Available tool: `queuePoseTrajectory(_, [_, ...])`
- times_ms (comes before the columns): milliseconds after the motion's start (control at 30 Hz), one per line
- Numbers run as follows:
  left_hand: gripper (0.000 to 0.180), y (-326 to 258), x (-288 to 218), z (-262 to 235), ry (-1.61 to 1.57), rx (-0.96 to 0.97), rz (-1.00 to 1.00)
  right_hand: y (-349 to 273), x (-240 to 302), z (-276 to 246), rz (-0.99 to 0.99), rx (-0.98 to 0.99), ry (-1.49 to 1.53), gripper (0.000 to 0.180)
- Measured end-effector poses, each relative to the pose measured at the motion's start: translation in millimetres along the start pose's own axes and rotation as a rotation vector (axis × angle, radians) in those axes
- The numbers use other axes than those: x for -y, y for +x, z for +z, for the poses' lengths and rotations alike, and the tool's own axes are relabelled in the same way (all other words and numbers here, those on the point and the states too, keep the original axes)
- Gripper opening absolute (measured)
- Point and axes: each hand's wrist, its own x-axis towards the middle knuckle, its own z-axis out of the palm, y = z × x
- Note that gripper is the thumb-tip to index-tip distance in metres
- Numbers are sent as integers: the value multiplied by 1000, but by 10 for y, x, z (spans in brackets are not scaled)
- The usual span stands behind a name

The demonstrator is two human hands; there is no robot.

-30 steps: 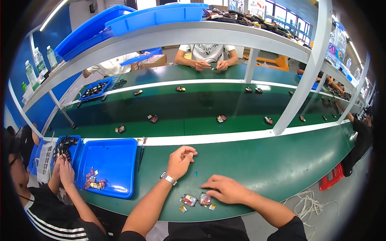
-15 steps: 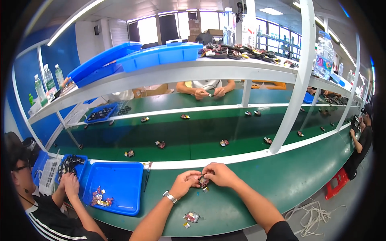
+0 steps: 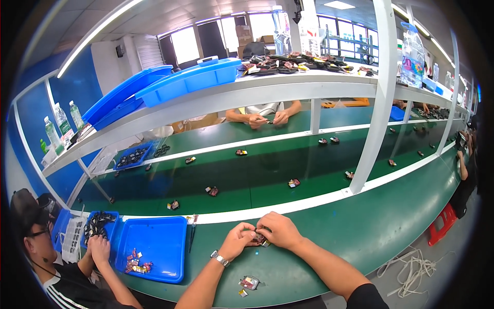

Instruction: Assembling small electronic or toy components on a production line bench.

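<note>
Held near the far edge of the green table (image 3: 329, 242), close to the white rail (image 3: 303, 203): a small device (image 3: 261, 239), dark and reddish. Gripped at its left side by the left hand (image 3: 237, 240), fingers curled nearly closed; pinched at its top by the right hand (image 3: 280, 230), fingers bent and close together, exact hold partly hidden. Down by the near edge, well apart from both hands: a second device (image 3: 249, 282), with a silver-and-yellow piece (image 3: 243, 292) just beside. Toward the left end, a blue tray (image 3: 162, 237) with a heap of small parts (image 3: 137, 263) inside; tweezers (image 3: 192, 236) beside its right rim. Rightward, a broad run of tabletop reaching the curved edge, with a red stool (image 3: 441, 224) beyond.
</note>
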Motion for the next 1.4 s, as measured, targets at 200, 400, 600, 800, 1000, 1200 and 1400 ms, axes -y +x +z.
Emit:
queuePoseTrajectory(200, [37,3,-16,51,68,-4,41,-39,-43,-22,-114,-77,11,16])
queuePoseTrajectory(400, [35,-13,-17,37,-83,-53,47,-99,-24,-209,-164,130,-166,31])
queuePoseTrajectory(600, [32,-20,-29,66,-85,-44,49,-81,11,-180,-156,190,-154,27])
queuePoseTrajectory(800, [32,-17,-25,69,-43,-44,46,-64,-15,-148,-199,199,-126,23])
queuePoseTrajectory(1000, [31,-22,-4,82,-3,-34,32,-69,-13,-169,-182,197,-63,17])
queuePoseTrajectory(1200, [32,4,30,27,-72,-12,45,-82,-60,-45,-180,100,-78,15])
queuePoseTrajectory(1400, [36,-24,8,8,-111,59,81,-101,-42,-28,-45,93,21,11])
